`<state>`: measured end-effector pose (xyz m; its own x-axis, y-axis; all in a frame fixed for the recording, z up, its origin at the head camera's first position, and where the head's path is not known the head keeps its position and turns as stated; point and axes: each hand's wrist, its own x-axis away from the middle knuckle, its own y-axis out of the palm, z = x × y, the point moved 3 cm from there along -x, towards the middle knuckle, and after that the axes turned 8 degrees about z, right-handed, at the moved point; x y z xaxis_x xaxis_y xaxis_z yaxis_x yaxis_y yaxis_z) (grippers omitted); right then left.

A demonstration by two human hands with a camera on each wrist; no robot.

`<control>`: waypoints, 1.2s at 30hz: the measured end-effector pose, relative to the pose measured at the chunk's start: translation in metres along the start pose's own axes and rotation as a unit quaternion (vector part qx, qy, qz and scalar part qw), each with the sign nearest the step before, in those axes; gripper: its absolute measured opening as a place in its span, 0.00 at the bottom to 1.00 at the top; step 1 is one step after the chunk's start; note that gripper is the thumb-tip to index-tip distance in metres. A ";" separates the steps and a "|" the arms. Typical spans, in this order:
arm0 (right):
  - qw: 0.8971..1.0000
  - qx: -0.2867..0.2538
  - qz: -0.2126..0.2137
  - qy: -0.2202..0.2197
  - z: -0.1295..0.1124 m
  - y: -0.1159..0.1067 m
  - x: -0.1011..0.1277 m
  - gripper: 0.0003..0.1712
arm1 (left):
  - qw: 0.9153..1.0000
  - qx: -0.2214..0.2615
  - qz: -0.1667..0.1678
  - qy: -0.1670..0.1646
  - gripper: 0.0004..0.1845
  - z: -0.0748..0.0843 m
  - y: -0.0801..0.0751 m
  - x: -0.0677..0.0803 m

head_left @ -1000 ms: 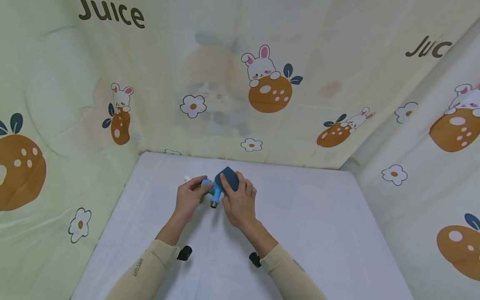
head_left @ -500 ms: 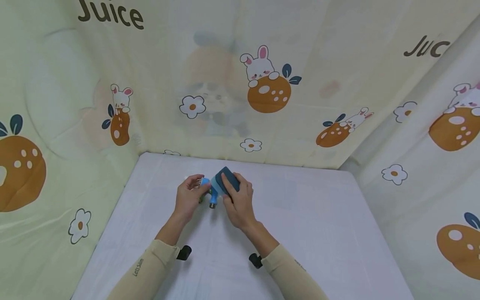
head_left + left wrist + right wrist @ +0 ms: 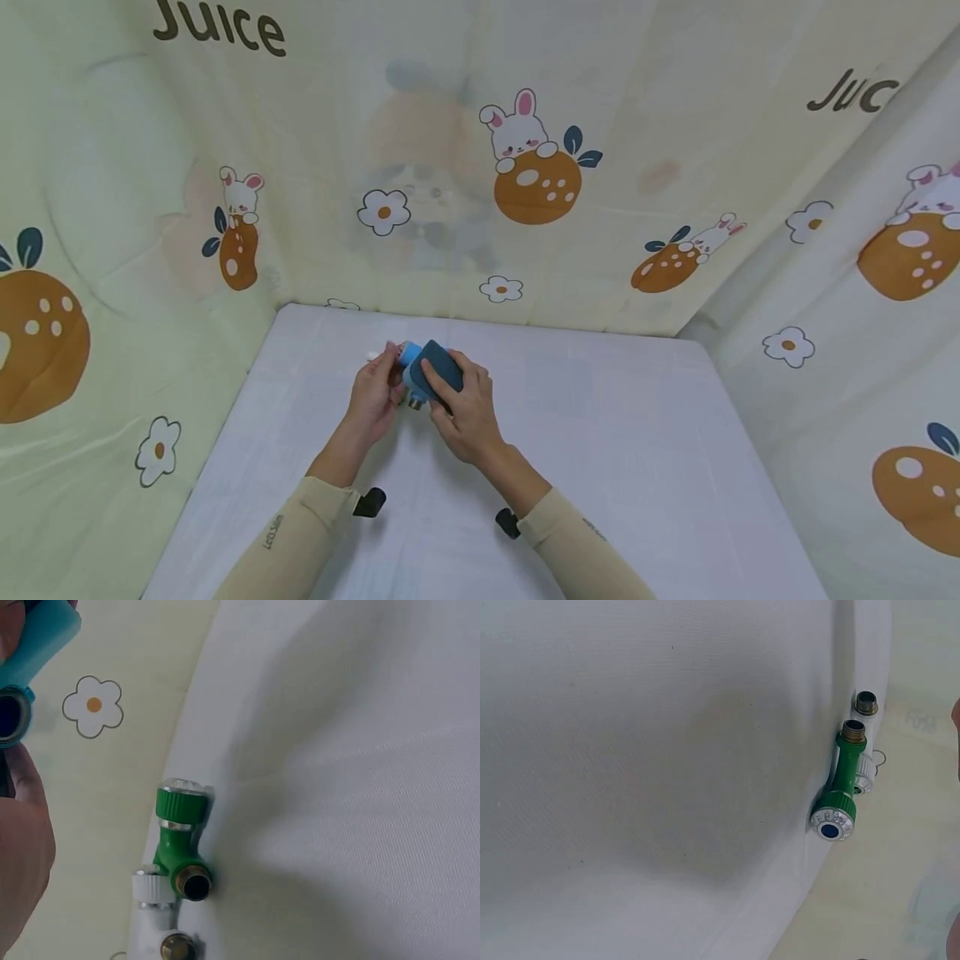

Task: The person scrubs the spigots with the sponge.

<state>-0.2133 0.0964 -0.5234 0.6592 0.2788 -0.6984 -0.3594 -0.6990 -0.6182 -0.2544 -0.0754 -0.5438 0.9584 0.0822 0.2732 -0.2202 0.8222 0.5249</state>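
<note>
In the head view, my left hand (image 3: 373,396) pinches a blue angle valve (image 3: 409,353) with a knob at one end and a threaded metal outlet at the other. My right hand (image 3: 468,408) grips a block-shaped sponge (image 3: 442,373), dark blue with a light blue layer, against the valve body, hiding much of it. The valve's open metal end (image 3: 11,716) shows at the left edge of the left wrist view. Below the hands, a green angle valve (image 3: 178,844) and a white angle valve (image 3: 155,889) lie side by side on the table.
The white-covered table (image 3: 600,450) ends at a hanging cloth (image 3: 450,250) printed with rabbits and oranges. More cloth hangs on both sides. The green and white valves lie close to the table's far edge.
The right hand has carried the sponge left and onto the blue valve. The left hand has turned the valve, so its knob points further up and its outlet sits partly behind the sponge.
</note>
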 end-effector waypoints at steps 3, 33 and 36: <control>1.000 -0.008 0.003 0.009 0.000 0.000 0.000 0.34 | 0.998 0.038 -0.047 -0.017 0.18 0.002 0.001 0.002; 0.992 -0.096 0.002 0.076 0.003 0.001 -0.005 0.36 | 0.994 -0.050 -0.099 0.022 0.22 0.006 0.001 0.006; 0.991 -0.095 -0.003 0.089 0.004 0.001 -0.004 0.36 | 0.993 -0.069 -0.092 0.035 0.24 0.004 0.002 0.005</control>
<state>-0.2190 0.0968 -0.5227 0.7727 0.1754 -0.6101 -0.2344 -0.8142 -0.5311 -0.2508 -0.0760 -0.5378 0.9914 -0.0419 0.1242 -0.0178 0.8958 0.4442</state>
